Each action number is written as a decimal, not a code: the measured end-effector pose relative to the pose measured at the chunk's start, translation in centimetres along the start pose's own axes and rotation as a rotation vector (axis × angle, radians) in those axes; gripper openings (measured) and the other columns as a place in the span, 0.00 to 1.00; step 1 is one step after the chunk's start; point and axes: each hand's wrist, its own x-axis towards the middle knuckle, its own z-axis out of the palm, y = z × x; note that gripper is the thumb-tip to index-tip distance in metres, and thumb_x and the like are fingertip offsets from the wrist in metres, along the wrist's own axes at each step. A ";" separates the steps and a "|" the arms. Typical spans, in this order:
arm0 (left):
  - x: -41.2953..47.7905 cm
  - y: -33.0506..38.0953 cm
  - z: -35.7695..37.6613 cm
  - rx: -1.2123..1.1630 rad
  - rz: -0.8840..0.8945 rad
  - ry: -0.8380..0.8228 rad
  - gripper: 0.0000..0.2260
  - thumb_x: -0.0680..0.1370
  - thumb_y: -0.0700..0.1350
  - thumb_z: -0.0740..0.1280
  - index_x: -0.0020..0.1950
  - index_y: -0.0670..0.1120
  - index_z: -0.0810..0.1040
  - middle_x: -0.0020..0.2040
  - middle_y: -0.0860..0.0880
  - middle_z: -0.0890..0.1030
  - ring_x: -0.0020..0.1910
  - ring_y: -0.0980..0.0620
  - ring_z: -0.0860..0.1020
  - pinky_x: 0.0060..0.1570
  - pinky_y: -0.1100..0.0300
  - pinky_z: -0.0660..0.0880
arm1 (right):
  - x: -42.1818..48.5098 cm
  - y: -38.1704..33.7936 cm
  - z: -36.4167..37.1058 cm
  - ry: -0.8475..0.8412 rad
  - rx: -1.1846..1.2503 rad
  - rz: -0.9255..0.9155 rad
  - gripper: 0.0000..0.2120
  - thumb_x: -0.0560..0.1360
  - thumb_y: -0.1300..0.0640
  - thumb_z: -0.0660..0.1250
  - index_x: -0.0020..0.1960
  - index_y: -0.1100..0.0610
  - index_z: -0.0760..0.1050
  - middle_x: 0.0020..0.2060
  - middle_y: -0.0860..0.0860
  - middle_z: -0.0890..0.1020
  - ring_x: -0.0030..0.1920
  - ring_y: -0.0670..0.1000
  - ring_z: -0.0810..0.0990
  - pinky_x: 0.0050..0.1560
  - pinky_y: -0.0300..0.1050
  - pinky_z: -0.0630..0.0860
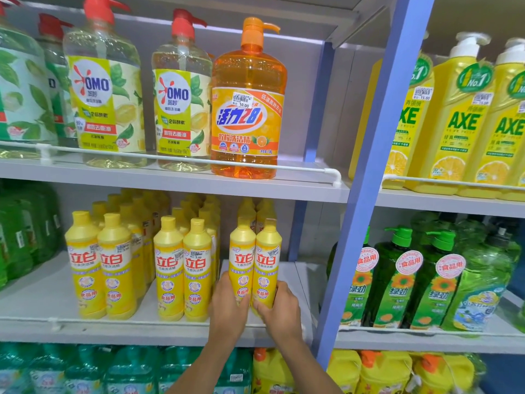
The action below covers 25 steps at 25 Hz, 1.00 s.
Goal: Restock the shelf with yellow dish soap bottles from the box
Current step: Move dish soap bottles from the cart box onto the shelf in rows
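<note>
Two yellow dish soap bottles stand upright side by side at the front of the middle grey shelf (301, 282). My left hand (227, 308) grips the lower part of the left bottle (242, 257). My right hand (277, 308) grips the lower part of the right bottle (268, 257). More of the same yellow bottles stand behind them and in rows to the left (181, 268), (99, 265). The box is not in view.
Above, an orange pump bottle (247, 103) and clear OMO pump bottles (181, 95) stand behind a white rail. A blue upright post (366, 194) divides the bays. Green pump bottles (397, 280) and yellow AXE bottles (460, 123) fill the right bay. Bare shelf lies right of my hands.
</note>
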 end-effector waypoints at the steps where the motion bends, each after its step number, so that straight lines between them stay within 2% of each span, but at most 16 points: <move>1: 0.4 -0.1 0.3 0.025 -0.009 -0.003 0.23 0.74 0.46 0.75 0.66 0.47 0.72 0.58 0.49 0.80 0.57 0.49 0.79 0.55 0.53 0.77 | 0.5 -0.1 0.1 -0.001 0.000 0.008 0.25 0.70 0.42 0.77 0.61 0.53 0.73 0.55 0.49 0.82 0.54 0.51 0.82 0.50 0.45 0.78; 6: 3.3 -0.7 1.8 0.030 -0.055 -0.019 0.21 0.74 0.48 0.75 0.63 0.45 0.74 0.57 0.46 0.81 0.56 0.46 0.79 0.55 0.52 0.76 | 3.1 -0.3 0.8 0.017 0.037 0.062 0.24 0.70 0.44 0.78 0.59 0.53 0.74 0.53 0.50 0.83 0.52 0.52 0.82 0.47 0.43 0.76; 11: 5.3 -1.4 3.1 0.021 -0.096 -0.027 0.19 0.76 0.49 0.73 0.63 0.45 0.73 0.58 0.45 0.81 0.56 0.47 0.79 0.54 0.57 0.74 | 5.4 -0.2 1.6 0.026 0.062 0.083 0.24 0.70 0.46 0.79 0.59 0.54 0.75 0.53 0.51 0.83 0.51 0.53 0.82 0.48 0.43 0.76; 17: 6.4 -2.4 3.8 0.014 -0.102 -0.056 0.20 0.75 0.50 0.73 0.64 0.47 0.72 0.58 0.48 0.81 0.56 0.48 0.80 0.58 0.53 0.76 | 6.6 0.4 2.3 0.035 0.053 0.083 0.24 0.70 0.44 0.78 0.59 0.53 0.74 0.54 0.51 0.83 0.52 0.53 0.83 0.51 0.47 0.80; 25: 7.3 -2.7 4.7 0.017 -0.140 -0.055 0.20 0.75 0.51 0.74 0.63 0.49 0.72 0.59 0.50 0.80 0.56 0.50 0.80 0.59 0.52 0.78 | 7.5 0.7 2.5 0.030 0.045 0.094 0.25 0.71 0.44 0.78 0.61 0.52 0.73 0.54 0.50 0.82 0.52 0.52 0.82 0.48 0.43 0.77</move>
